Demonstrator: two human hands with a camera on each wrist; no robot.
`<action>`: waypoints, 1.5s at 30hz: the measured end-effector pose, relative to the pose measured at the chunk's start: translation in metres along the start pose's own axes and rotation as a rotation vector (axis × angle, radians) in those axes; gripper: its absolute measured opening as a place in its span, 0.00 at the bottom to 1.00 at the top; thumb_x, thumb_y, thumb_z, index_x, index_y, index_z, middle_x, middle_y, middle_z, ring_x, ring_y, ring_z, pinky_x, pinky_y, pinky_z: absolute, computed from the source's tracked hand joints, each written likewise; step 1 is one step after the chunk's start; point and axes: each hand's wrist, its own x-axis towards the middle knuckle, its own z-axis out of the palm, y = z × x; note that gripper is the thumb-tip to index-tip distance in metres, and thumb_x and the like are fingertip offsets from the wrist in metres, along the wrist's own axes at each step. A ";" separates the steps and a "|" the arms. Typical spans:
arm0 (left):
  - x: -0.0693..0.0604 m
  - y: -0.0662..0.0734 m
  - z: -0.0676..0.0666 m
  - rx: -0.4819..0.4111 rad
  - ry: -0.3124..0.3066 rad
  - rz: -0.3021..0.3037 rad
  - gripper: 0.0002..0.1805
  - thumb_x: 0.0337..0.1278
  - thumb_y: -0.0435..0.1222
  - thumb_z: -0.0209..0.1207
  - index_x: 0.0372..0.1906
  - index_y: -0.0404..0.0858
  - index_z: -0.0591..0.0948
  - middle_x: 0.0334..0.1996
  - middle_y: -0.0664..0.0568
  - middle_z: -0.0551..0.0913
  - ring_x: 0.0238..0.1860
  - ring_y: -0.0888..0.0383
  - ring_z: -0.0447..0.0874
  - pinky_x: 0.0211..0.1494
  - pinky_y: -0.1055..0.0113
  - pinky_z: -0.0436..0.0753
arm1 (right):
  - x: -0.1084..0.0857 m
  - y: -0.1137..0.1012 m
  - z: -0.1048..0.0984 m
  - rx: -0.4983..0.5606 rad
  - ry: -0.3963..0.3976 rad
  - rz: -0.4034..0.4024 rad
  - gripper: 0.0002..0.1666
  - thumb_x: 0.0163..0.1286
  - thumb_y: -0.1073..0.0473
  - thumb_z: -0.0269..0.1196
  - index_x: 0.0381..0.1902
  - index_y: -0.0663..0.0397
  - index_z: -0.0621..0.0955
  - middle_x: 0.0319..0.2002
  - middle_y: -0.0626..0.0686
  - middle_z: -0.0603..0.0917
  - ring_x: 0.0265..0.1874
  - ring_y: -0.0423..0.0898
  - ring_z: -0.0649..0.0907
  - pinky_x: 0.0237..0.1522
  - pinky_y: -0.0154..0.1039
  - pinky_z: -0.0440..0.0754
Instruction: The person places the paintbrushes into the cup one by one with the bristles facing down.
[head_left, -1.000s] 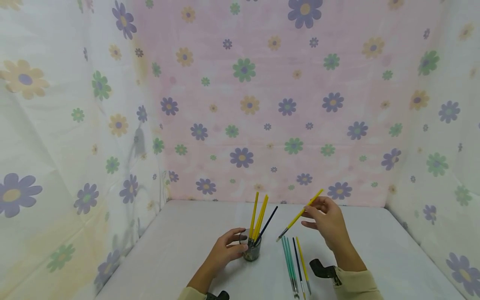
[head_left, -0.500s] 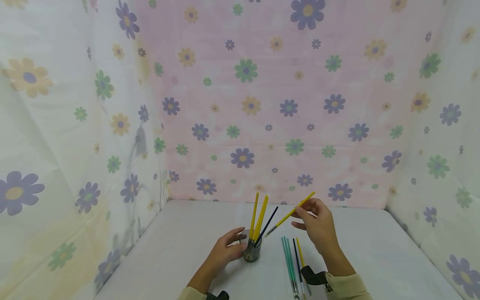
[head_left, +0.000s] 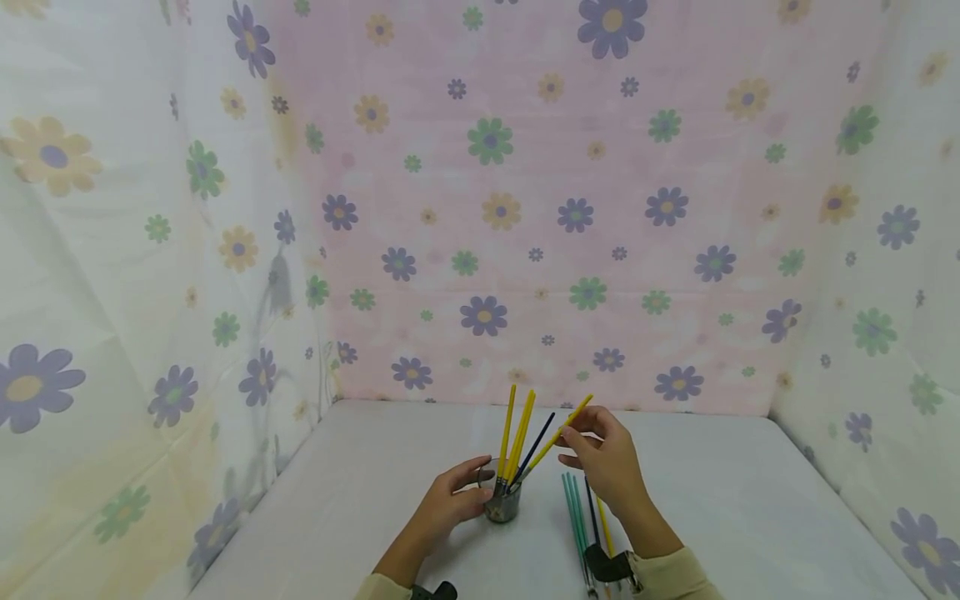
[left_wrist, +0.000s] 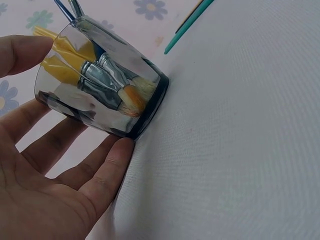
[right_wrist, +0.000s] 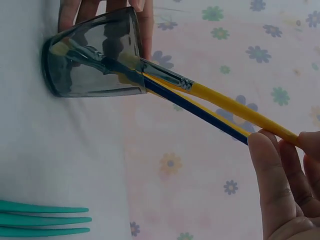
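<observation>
In the left wrist view we see the left hand (left_wrist: 60,185), lower left, loosely curled about the glass cup (left_wrist: 127,55) in the upper left, thumb near the rim and a fingertip at the base. That light steadying hold seems right; we'd keep the cup's base flat on the surface (left_wrist: 240,140).

In the right wrist view, the right hand (right_wrist: 287,190) pinches the yellow brush (right_wrist: 227,104) by its handle, lower right, its metal ferrule at the cup's mouth beside the navy brush (right_wrist: 200,110). We cannot tell how deep its bristles sit. We'd steepen the handle, slide the tip past its neighbour, and loosen only once it leans on the wall.

In the head view, lower centre, the teal brushes (head_left: 576,517) lie right of the cup. Since half a second ago, the held brush has come left and down from beside the cup to its mouth; cup and left hand have barely shifted.
</observation>
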 end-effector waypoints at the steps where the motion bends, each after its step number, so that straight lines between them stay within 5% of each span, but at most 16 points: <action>1: 0.000 0.000 0.000 0.001 0.000 -0.001 0.33 0.69 0.41 0.65 0.76 0.43 0.71 0.69 0.38 0.76 0.67 0.44 0.79 0.60 0.47 0.86 | 0.000 0.002 0.002 -0.004 -0.005 -0.002 0.14 0.74 0.61 0.66 0.54 0.53 0.78 0.48 0.60 0.84 0.45 0.53 0.91 0.39 0.43 0.91; 24: 0.000 0.000 0.002 0.011 0.008 -0.025 0.33 0.68 0.40 0.64 0.75 0.43 0.71 0.69 0.39 0.76 0.67 0.43 0.79 0.60 0.46 0.85 | -0.004 0.027 0.030 -0.096 -0.088 0.061 0.14 0.73 0.63 0.66 0.54 0.57 0.80 0.44 0.57 0.85 0.40 0.48 0.90 0.37 0.43 0.91; 45: 0.001 0.003 0.000 -0.032 0.013 -0.032 0.32 0.67 0.38 0.65 0.74 0.42 0.73 0.68 0.39 0.77 0.64 0.46 0.81 0.58 0.49 0.87 | -0.001 0.029 0.023 -0.172 -0.095 0.100 0.14 0.71 0.60 0.69 0.51 0.57 0.81 0.43 0.55 0.86 0.38 0.47 0.89 0.35 0.42 0.91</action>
